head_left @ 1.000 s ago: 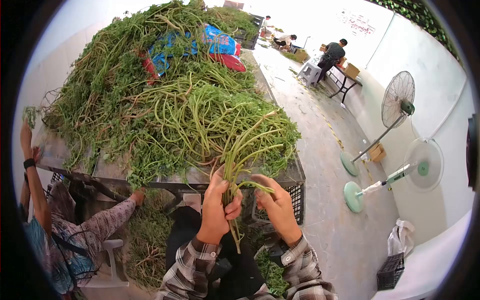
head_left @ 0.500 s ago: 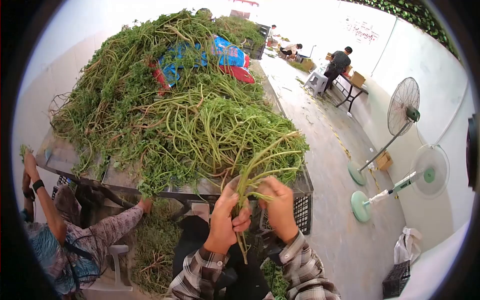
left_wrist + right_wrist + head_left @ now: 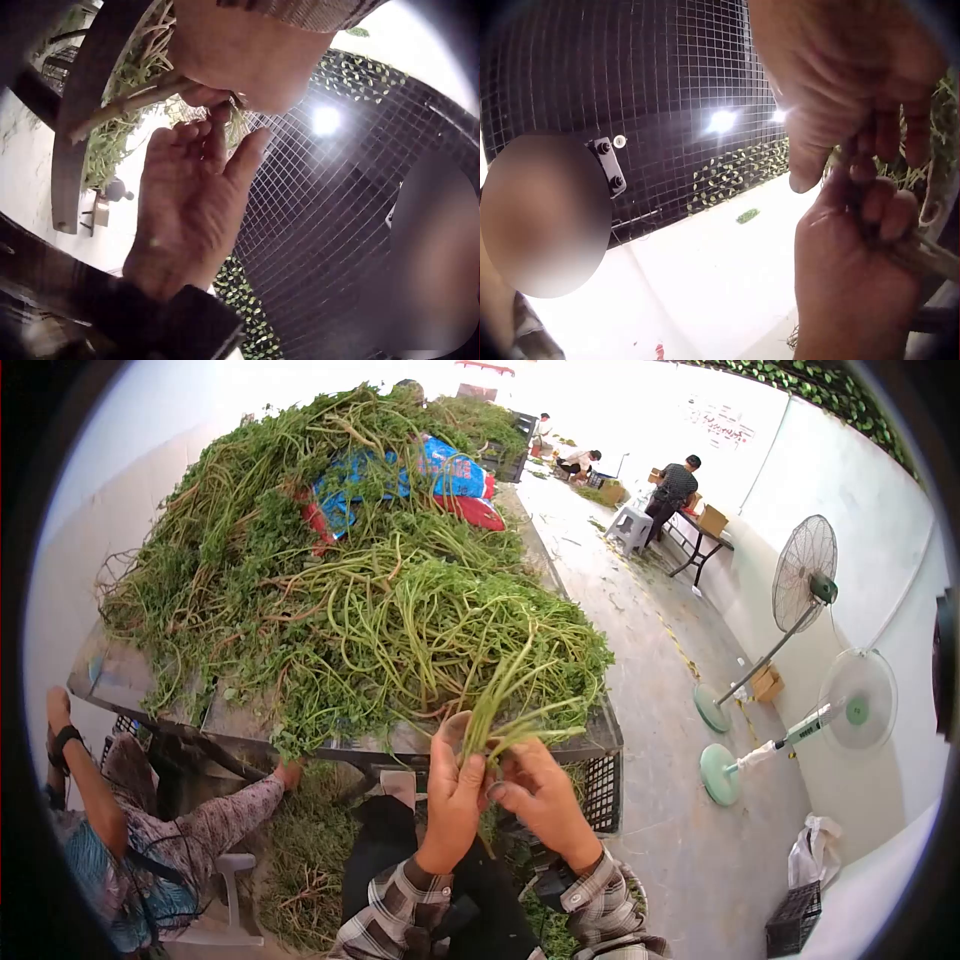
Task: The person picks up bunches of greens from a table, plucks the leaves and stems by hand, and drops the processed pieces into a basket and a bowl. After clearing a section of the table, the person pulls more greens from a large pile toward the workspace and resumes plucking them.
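In the head view my left hand [image 3: 450, 800] grips a small bunch of green plant stems [image 3: 490, 725] in front of the table edge. The stems fan up and to the right, and a thicker stalk [image 3: 112, 112] sticks out below that hand in the left wrist view. My right hand [image 3: 545, 800] is close against the left, its thumb and fingers pinching in at the base of the fanned stems. In the right wrist view the fingertips of both hands meet around the stalk and hide part of it.
A large heap of leafy stems [image 3: 300, 590] covers the table [image 3: 240, 715], with a blue and red sack [image 3: 455, 470] on it. Below are a black crate [image 3: 603, 792] and more greens [image 3: 300, 860]. A seated person [image 3: 120, 860] is at left; fans [image 3: 805, 572] stand at right.
My right hand has moved left and in against my left hand, away from the side stem it pinched earlier. The bunch stands more upright. The seated person's raised sprig is out of sight.
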Available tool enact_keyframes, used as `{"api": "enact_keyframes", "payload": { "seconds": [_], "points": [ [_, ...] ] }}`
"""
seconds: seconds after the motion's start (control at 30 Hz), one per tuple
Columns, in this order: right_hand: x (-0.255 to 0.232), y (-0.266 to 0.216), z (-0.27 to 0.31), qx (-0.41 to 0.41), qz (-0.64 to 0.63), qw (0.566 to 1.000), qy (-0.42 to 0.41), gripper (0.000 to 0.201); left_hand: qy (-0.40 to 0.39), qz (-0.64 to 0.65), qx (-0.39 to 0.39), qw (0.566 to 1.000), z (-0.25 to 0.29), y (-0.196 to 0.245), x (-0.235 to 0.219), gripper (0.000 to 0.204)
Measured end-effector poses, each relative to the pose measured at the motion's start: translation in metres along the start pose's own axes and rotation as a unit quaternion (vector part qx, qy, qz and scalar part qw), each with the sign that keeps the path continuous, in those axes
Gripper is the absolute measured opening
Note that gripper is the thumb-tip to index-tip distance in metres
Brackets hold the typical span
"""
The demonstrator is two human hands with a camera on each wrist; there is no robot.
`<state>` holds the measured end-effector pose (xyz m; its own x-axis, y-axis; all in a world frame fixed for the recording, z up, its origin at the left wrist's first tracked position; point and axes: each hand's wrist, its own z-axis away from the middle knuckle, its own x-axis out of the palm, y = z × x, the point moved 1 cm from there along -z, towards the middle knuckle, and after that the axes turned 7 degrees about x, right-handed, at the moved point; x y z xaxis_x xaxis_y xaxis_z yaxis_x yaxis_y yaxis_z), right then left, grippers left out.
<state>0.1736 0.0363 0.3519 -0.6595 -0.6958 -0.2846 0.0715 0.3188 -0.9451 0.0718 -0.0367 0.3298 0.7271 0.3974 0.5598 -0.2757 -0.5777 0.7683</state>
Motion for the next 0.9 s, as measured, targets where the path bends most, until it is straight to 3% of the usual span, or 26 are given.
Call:
{"api": "enact_keyframes", "payload": {
  "seconds": [0.03,0.1,0.17,0.2,0.23,0.33,0.4,0.47,0.5,0.57,0.6,0.63,0.7,0.77,0.8,0.9],
  "points": [
    [0.004,-0.003,-0.001,-0.029,0.032,0.999,0.001,0.039,-0.005,-0.001,0.002,1.000,0.000,-0.003,0.002,0.045],
    [0.006,-0.006,-0.006,-0.040,0.053,0.998,-0.014,0.034,-0.064,-0.190,0.157,0.967,0.000,-0.005,0.006,0.048],
    [0.009,-0.006,-0.009,-0.042,-0.100,0.994,0.004,0.026,-0.084,-0.253,0.130,0.955,0.004,0.002,0.008,0.051],
    [0.008,-0.005,-0.005,0.038,-0.189,0.981,-0.006,0.020,-0.094,-0.287,0.133,0.944,0.005,0.000,0.009,0.050],
    [0.008,-0.002,-0.002,0.038,-0.191,0.981,-0.002,0.020,-0.106,-0.319,0.136,0.932,0.007,-0.002,0.010,0.050],
    [0.003,0.005,0.007,-0.015,-0.161,0.986,0.032,0.018,-0.114,-0.271,0.095,0.951,0.021,-0.008,0.013,0.053],
    [-0.001,0.007,0.021,0.057,-0.175,0.981,0.052,0.020,-0.116,-0.244,0.061,0.961,0.037,-0.013,0.011,0.053],
    [-0.006,0.010,0.034,0.041,-0.147,0.986,0.068,0.022,-0.163,-0.214,-0.050,0.962,0.056,-0.019,0.002,0.053],
    [-0.008,0.013,0.041,0.021,-0.120,0.990,0.077,0.024,-0.164,-0.209,-0.060,0.962,0.061,-0.024,-0.002,0.053],
    [-0.012,0.022,0.061,0.083,-0.154,0.982,0.077,0.025,-0.157,-0.204,-0.027,0.966,0.073,-0.034,-0.008,0.050],
    [-0.015,0.026,0.071,0.095,-0.113,0.987,0.067,0.025,-0.137,-0.145,-0.048,0.979,0.076,-0.035,-0.007,0.048],
    [-0.015,0.028,0.083,0.105,-0.074,0.990,0.052,0.025,-0.153,-0.192,-0.022,0.969,0.075,-0.031,-0.006,0.044],
    [-0.005,0.028,0.104,0.154,-0.122,0.979,0.055,0.027,-0.162,-0.061,-0.101,0.980,0.081,-0.018,0.004,0.035],
    [0.002,0.031,0.122,0.148,-0.113,0.982,-0.019,0.030,-0.158,-0.070,-0.141,0.975,0.093,-0.012,0.012,0.029],
    [0.006,0.035,0.128,0.105,-0.081,0.991,-0.020,0.030,-0.169,-0.075,-0.162,0.969,0.097,-0.011,0.015,0.025],
    [0.008,0.035,0.148,0.124,-0.064,0.990,0.003,0.028,-0.138,-0.028,-0.195,0.971,0.118,-0.014,0.012,0.024]
  ]
}}
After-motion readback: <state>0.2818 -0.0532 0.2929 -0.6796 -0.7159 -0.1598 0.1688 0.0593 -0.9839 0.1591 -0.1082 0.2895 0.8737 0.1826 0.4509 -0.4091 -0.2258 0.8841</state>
